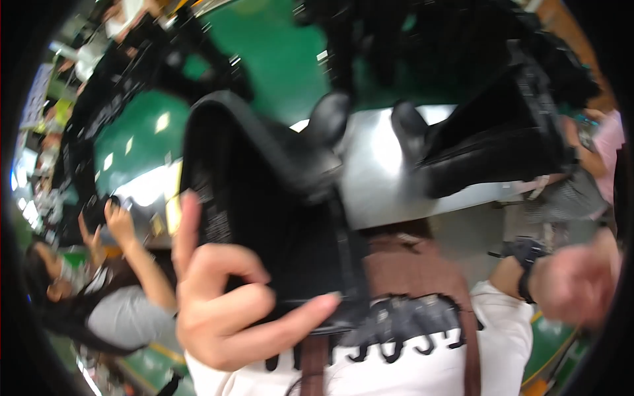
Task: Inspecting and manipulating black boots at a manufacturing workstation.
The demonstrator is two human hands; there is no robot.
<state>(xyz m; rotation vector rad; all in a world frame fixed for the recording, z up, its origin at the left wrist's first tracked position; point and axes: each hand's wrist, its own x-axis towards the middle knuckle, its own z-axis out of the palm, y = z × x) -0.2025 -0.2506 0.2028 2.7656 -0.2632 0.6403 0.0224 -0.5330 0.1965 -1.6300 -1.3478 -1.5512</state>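
A black boot (284, 244) is tilted in front of my body, its open shaft toward me and its toe pointing away over the metal table. My left hand (224, 303) grips the edge of its shaft, with one finger stretched up along the side and the others bent over the rim. Off to the right, my right hand (574, 284) is smeared by motion beside my hip, away from the boot; its fingers cannot be made out. A second black boot (489, 152) lies on its side on the table, its toe toward the middle.
A shiny metal table (376, 191) stands before me, with a green surface (277, 53) beyond it. Many black boots (396, 46) crowd the far side. One co-worker (125, 310) sits or stands at the left, another person in pink (604, 145) at the right.
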